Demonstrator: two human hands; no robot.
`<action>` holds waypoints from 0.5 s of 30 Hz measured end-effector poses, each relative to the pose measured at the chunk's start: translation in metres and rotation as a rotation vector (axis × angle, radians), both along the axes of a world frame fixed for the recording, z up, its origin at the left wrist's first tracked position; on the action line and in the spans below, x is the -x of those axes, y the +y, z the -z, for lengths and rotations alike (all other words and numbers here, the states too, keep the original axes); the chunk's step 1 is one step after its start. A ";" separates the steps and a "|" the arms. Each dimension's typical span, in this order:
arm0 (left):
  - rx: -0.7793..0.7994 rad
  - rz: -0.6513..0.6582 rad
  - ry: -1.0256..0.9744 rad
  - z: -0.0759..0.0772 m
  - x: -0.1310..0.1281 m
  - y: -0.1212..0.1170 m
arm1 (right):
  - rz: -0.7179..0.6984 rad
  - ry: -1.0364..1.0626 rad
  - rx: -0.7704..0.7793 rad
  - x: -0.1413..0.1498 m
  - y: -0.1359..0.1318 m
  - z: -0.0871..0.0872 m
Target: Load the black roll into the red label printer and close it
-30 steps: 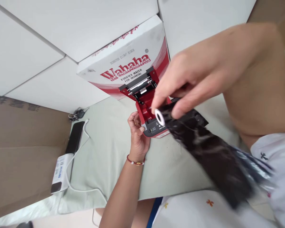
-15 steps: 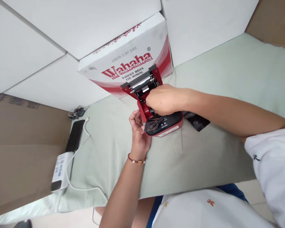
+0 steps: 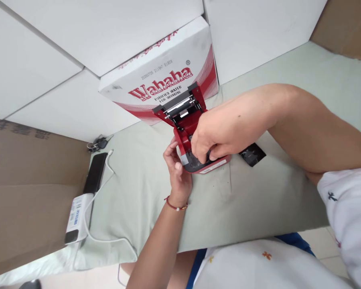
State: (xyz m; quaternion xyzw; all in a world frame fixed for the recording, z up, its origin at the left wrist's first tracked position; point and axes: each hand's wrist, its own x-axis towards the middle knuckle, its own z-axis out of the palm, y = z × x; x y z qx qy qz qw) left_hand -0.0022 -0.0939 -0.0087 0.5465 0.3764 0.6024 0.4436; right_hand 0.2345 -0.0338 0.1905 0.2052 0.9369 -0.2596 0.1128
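Head view: our left hand curves loosely at the red device on the cloth, our right hand bunches over it, holding we can't tell what, and hard pressing could skid it.

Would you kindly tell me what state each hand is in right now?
Left hand: open, fingers loosely curled at the side of the red device.
Right hand: fingers bent down over the device; whether they grip anything cannot be told.
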 end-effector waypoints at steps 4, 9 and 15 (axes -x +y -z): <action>-0.147 -0.038 0.242 0.003 0.001 -0.011 | -0.023 0.054 -0.053 0.001 -0.001 -0.006; -0.212 -0.066 0.325 0.000 0.002 -0.013 | 0.277 0.278 -0.461 0.011 0.008 -0.006; -0.416 -0.064 0.460 -0.016 -0.001 -0.011 | 0.424 0.217 -0.397 0.011 0.025 0.019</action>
